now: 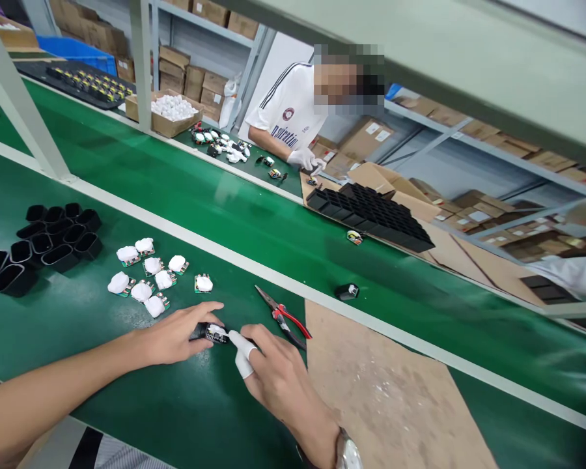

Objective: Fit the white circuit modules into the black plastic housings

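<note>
My left hand point(180, 335) is closed around a small black plastic housing point(198, 331), holding it just over the green bench. A circuit board with a white top point(217, 333) shows in the housing's open end, facing right. White finger cots cover two fingers of my right hand point(273, 365). Its bent fingers are slightly apart, and one covered fingertip touches the board end without visibly gripping it. Behind my left hand lie several circuit boards with white pads point(151, 266). Red-and-black long-nose pliers point(284, 317) rest beyond my right hand.
Several empty black housings point(41, 244) stand at left. A brown cardboard sheet point(381, 384) lies at right. Past a pale rail point(185, 244), the green conveyor belt point(254, 221) carries a filled housing point(346, 291). Across it, a gloved person point(293, 111) works beside rows of black housings point(371, 212).
</note>
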### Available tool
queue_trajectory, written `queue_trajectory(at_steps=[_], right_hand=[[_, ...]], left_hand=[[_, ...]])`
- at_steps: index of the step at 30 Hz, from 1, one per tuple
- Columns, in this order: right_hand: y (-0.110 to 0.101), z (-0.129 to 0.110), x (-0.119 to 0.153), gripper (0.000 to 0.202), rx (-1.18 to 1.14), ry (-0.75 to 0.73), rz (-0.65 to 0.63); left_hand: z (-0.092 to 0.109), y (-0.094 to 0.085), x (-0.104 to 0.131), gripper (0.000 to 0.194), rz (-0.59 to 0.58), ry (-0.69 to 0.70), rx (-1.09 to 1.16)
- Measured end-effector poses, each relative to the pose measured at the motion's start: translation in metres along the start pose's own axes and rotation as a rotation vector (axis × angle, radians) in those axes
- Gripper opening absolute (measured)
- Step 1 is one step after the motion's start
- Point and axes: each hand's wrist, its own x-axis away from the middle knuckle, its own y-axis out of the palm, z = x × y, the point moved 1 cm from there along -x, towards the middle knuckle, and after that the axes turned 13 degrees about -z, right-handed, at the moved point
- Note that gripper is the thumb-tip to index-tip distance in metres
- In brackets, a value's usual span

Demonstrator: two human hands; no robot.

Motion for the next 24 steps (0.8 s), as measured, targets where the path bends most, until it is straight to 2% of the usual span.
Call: queue_trajectory(at_steps=[5, 12, 24], right_hand=[[0.0084, 0.0015, -0.0072, 0.024, 0.012, -0.004, -0.040], [0.0075, 0.0023, -0.0024, 0.021, -0.058, 0.027, -0.036], [0.0041, 0.0025, -0.0104, 0.025, 0.040, 0.013, -0.095]], left_hand=[[0.0019, -0.0015, -0.0007, 0.068, -0.004, -0.017, 0.009], [-0.0005, 0.0002, -0.0014, 0.069, 0.014, 0.018, 0.015], [-0.0067, 0.0031, -0.0018, 0.066, 0.049, 0.041, -0.029]])
